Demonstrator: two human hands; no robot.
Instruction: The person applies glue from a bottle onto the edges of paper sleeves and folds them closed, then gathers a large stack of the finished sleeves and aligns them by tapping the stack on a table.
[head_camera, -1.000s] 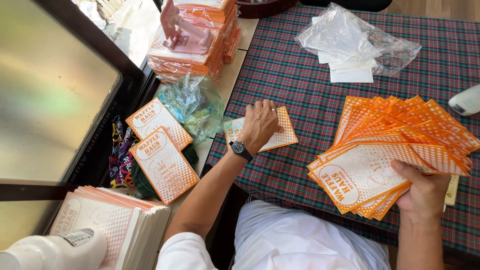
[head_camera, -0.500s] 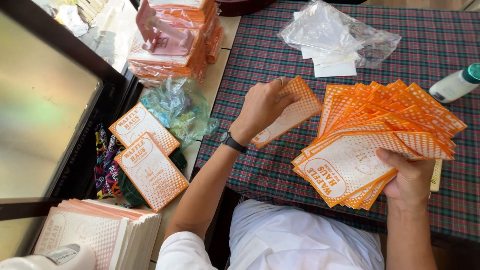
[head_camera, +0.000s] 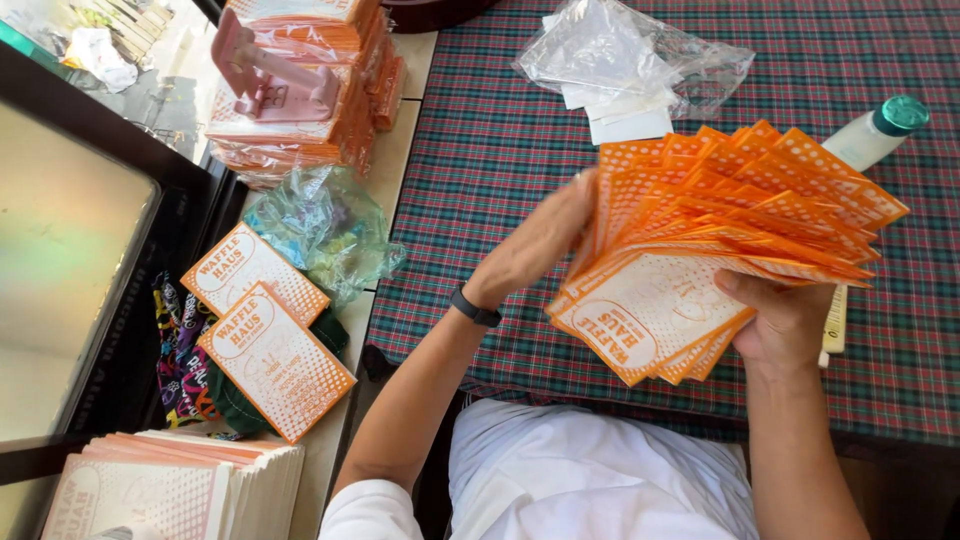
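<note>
Right hand (head_camera: 785, 320) first, since it sits nearest to us: we clamp it around the near corner of the fan of orange paper bags (head_camera: 715, 240), thumb on top and fingers underneath. Our left hand (head_camera: 540, 245), with a dark watch (head_camera: 474, 307) on the wrist, lies flat against the fan's left edge, fingers straight, pressing rather than grasping. The fan hangs above the checked tablecloth (head_camera: 480, 150), lifted clear of it.

We judge the gathering well along: many bags already sit in the fan, spread and not yet squared up. Left of the fan, two loose bags (head_camera: 262, 330) lie by the table edge, with a white stack (head_camera: 170, 485) nearer than these, so more seems left to handle.

The fan's long axis runs from its near-left printed corner up to the far right; the dotted ends splay away from us. Beyond the fan lie a clear plastic bag (head_camera: 630, 60) and a bottle with a green cap (head_camera: 875, 130). Far left of the fan stands a wrapped orange pile (head_camera: 300, 90).
</note>
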